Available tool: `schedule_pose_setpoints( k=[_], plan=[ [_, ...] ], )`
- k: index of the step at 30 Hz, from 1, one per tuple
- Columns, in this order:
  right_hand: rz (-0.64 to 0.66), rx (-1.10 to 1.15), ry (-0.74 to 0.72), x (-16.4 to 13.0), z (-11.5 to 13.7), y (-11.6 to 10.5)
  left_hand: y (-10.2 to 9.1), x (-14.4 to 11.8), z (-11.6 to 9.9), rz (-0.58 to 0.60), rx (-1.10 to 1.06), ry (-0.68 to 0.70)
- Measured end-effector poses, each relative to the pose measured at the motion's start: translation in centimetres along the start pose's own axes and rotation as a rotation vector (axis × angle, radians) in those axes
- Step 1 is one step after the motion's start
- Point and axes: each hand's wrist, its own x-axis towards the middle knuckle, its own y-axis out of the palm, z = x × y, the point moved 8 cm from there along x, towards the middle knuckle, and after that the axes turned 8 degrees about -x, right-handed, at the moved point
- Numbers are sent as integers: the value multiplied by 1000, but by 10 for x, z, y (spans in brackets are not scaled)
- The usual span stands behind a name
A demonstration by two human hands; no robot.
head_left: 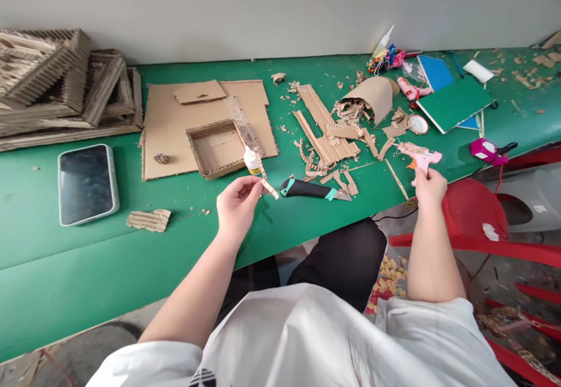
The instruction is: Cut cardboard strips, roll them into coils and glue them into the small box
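My left hand [239,204] pinches a thin curved strip of corrugated cardboard [269,188] between thumb and fingers. Just beyond it stands a small white glue bottle [251,159], partly covered by the strip. My right hand [430,187] is closed round the handle of a pink hot glue gun [421,156], held over the table's front edge with its nozzle toward the left. Between the hands lies a black and teal utility knife [309,189] with its blade out. Behind the left hand, an open cardboard box [193,148] rests on a flat cardboard sheet [164,124].
A phone [87,184] and a stack of corrugated cardboard frames [99,92] occupy the left. Cardboard scraps [322,124] lie mid-table, beside a cardboard tube [377,97]. Farther right are a green board [458,103] and a magenta tape measure [486,151]. A red chair [473,211] stands at right.
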Motion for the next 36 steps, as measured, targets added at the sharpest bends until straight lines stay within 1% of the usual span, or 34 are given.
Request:
schedule_pose_setpoints(
  k=[2,4,6,8,9,11,12,13,14,15,17,18,19,20,21,23,25,27,32,36],
  plan=[
    [-12,-117,13,5,3,0,0,0,1,5,2,-8],
    [-17,-185,24,8,6,-3,0,-1,2,11,2,-14],
    [-41,-227,29,8,10,-8,1,-1,3,17,-7,-18],
    [-99,-228,19,2,20,-15,2,-1,4,16,-34,-22],
    [-137,-213,4,-3,29,-19,3,-1,4,18,-58,-27],
    [-227,-133,-62,-22,61,-26,6,0,5,30,-125,-49],
    [-233,-93,-106,-35,83,-27,7,0,6,37,-161,-67],
    [-207,-19,-179,-50,110,-25,8,1,8,43,-192,-89],
    [-117,157,-265,-68,141,-19,9,1,9,49,-218,-109],
    [18,315,-342,-88,174,-10,9,1,11,51,-236,-127],
    [334,498,-464,-132,239,11,9,1,12,54,-260,-147],
    [501,540,-515,-154,267,23,9,2,13,55,-264,-151],
    [637,581,-541,-172,288,34,8,2,13,55,-267,-152],
    [744,622,-545,-187,304,43,8,2,14,54,-269,-152],
    [827,653,-523,-196,313,52,8,2,14,55,-273,-154],
    [924,745,-444,-203,319,66,9,3,16,67,-274,-162],
    [964,820,-364,-203,316,75,11,3,18,85,-264,-165],
    [978,856,-320,-203,312,79,12,3,19,100,-245,-156],
    [946,817,-322,-207,310,76,12,2,15,123,-157,-85],
    [949,848,-356,-211,308,76,11,-1,2,118,85,67]
  ],
)
